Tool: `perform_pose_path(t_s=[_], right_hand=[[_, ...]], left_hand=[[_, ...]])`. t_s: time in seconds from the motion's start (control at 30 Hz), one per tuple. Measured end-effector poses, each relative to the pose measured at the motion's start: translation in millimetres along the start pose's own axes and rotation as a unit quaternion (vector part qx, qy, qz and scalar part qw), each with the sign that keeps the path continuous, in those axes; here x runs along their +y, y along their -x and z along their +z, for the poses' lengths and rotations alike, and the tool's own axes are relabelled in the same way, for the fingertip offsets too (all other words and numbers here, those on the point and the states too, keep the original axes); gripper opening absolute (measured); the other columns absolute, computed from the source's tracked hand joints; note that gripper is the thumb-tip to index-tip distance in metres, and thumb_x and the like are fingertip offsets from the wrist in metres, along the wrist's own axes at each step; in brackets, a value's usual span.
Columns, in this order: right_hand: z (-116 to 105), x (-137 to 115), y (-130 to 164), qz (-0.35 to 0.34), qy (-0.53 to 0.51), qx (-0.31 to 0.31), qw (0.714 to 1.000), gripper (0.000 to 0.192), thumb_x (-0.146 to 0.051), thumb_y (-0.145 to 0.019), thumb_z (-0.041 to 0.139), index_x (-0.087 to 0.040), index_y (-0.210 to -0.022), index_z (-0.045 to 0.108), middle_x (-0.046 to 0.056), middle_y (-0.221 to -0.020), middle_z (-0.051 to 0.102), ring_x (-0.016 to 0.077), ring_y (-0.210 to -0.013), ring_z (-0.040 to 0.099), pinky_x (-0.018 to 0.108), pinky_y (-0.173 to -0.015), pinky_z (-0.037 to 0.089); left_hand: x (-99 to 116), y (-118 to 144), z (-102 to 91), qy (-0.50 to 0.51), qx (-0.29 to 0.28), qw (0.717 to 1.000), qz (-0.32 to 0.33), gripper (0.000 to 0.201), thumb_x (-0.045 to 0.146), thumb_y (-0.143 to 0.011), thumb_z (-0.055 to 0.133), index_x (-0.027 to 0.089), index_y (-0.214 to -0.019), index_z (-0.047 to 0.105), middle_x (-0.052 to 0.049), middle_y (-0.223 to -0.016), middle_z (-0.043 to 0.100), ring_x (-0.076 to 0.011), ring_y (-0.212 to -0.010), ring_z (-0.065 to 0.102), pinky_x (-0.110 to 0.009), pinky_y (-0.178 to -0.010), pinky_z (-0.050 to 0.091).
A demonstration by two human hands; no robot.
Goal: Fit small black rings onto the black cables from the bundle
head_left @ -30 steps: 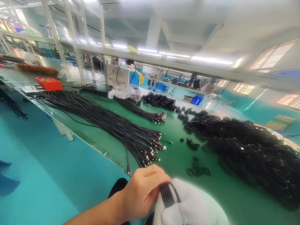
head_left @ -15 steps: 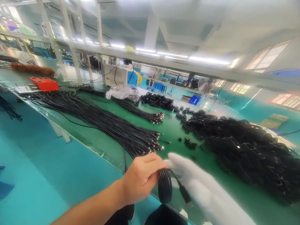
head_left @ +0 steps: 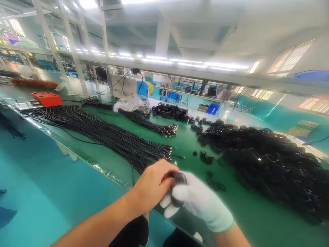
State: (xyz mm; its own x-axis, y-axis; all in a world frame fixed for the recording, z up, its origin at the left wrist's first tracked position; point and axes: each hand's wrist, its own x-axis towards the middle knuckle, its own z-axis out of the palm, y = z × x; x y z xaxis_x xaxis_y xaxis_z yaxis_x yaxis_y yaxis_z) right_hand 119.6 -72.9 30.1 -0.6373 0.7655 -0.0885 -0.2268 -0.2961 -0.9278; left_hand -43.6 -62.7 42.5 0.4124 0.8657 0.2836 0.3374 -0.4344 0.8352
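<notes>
A coiled black cable (head_left: 180,179) is held between both hands over the front edge of the green bench. My bare left hand (head_left: 156,183) closes round the coil's left side, its thumb pressed against the loops. On the other side, my right hand (head_left: 191,193), in a white glove, wraps its fingers around the coil. The plug end of this cable is hidden by the hands. Just beyond my left hand lies a long bundle of straight black cables (head_left: 110,135), their metal plugs facing right.
A large heap of coiled black cables (head_left: 272,164) covers the bench's right side. Small black pieces (head_left: 207,157) lie before it. A red device (head_left: 47,98) sits at far left, a white-and-blue machine (head_left: 128,86) and plastic bag (head_left: 132,104) at the back. Metal posts (head_left: 73,48) rise left.
My gloved right hand has moved left and closed round the coil. The plug end that hung free is now out of sight. My left hand keeps its grip.
</notes>
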Motion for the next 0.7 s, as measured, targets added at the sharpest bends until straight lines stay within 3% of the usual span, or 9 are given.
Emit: perform_pose_path(t_s=[0.1, 0.2, 0.33, 0.53, 0.7], right_hand=[[-11.5, 5.8, -0.3, -0.003, -0.057, -0.006, 0.998, 0.032, -0.028, -0.074, 0.064, -0.008, -0.099, 0.063, 0.014, -0.085, 0.066, 0.0215, -0.071, 0.066, 0.035, -0.059, 0.057], [-18.9, 9.8, 1.0, -0.009, -0.065, 0.015, 0.998, 0.033, -0.027, -0.074, 0.066, -0.009, -0.101, 0.064, 0.014, -0.09, 0.065, 0.0218, -0.076, 0.066, 0.034, -0.059, 0.057], [-21.0, 13.7, 1.0, -0.034, -0.055, 0.025, 0.998, 0.033, -0.028, -0.074, 0.067, -0.008, -0.1, 0.065, 0.013, -0.086, 0.064, 0.0221, -0.08, 0.064, 0.034, -0.061, 0.057], [-21.8, 28.2, -0.7, -0.025, -0.047, 0.055, 0.997, 0.031, -0.024, -0.074, 0.068, -0.008, -0.1, 0.064, 0.011, -0.082, 0.063, 0.02, -0.078, 0.063, 0.033, -0.062, 0.056], [-19.7, 26.6, 3.4, -0.02, -0.052, 0.069, 0.996, 0.027, -0.025, -0.074, 0.068, -0.008, -0.094, 0.063, 0.009, -0.081, 0.061, 0.0177, -0.073, 0.062, 0.034, -0.063, 0.056]], left_hand=[[2.1, -9.8, 1.7, 0.059, -0.031, 0.994, -0.085, 0.016, 0.018, -0.079, 0.052, 0.022, -0.094, 0.057, 0.003, -0.077, 0.059, -0.0102, -0.061, 0.057, -0.02, -0.055, 0.047], [-0.1, -17.1, 7.8, 0.078, -0.02, 0.989, -0.12, 0.004, 0.018, -0.076, 0.052, 0.02, -0.08, 0.054, 0.004, -0.067, 0.057, -0.01, -0.055, 0.055, -0.019, -0.05, 0.045], [-4.2, -21.2, 18.9, 0.121, -0.018, 0.979, -0.165, 0.011, 0.018, -0.071, 0.055, 0.02, -0.081, 0.053, 0.006, -0.061, 0.054, -0.0094, -0.048, 0.052, -0.019, -0.043, 0.043], [-13.2, -22.5, 25.3, 0.031, -0.022, 0.982, -0.183, 0.006, 0.021, -0.069, 0.058, 0.019, -0.07, 0.052, 0.004, -0.057, 0.056, -0.0098, -0.049, 0.052, -0.018, -0.042, 0.038], [-15.4, -25.5, 28.2, 0.049, -0.043, 0.975, -0.213, 0.006, 0.017, -0.067, 0.055, 0.019, -0.068, 0.05, 0.005, -0.055, 0.054, -0.0103, -0.045, 0.051, -0.019, -0.041, 0.038]])
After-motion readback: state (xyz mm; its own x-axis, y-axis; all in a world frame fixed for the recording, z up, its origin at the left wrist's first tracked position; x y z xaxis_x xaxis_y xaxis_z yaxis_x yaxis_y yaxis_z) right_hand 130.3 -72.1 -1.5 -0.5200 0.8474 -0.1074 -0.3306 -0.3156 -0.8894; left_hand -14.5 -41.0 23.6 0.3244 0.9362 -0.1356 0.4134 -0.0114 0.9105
